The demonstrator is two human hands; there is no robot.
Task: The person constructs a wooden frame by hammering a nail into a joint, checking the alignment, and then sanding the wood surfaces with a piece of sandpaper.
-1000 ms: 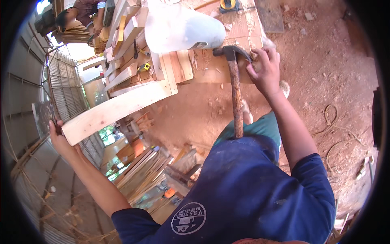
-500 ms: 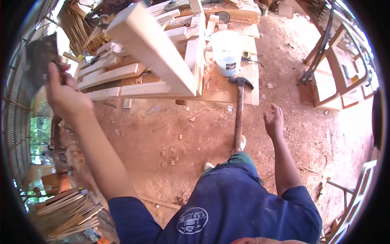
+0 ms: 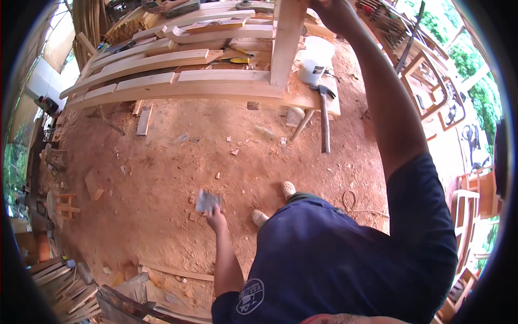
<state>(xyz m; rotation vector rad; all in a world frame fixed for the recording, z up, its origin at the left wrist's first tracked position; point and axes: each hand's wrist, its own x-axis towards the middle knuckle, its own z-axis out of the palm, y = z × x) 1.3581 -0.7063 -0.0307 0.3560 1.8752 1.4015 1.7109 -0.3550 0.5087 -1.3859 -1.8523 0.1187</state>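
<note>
My left hand (image 3: pixel 217 220) is low over the dirt floor, closed on a small grey sheet (image 3: pixel 208 202) that looks like sandpaper. Up at the top edge, my right hand (image 3: pixel 335 15) grips an upright wooden post (image 3: pixel 287 46); the fingertips are partly cut off by the picture's rim. The post joins a long wooden rail (image 3: pixel 224 89) at the near side of a slatted timber frame lying on the bench. Right of the post, a claw hammer (image 3: pixel 325 116) rests on the bench corner, its handle jutting past the edge.
A white bucket (image 3: pixel 317 58) stands on the bench (image 3: pixel 333 106) behind the hammer. Yellow-handled tools (image 3: pixel 237 60) lie among the slats. Another person's hand (image 3: pixel 174 4) shows at the far edge. Scrap wood (image 3: pixel 65 291) is piled lower left; a cord (image 3: pixel 353 205) lies on the floor.
My left hand has come down from the far left with the sheet. My right hand has risen from beside the hammer to the post. The view has shifted, and the post stands farther right.
</note>
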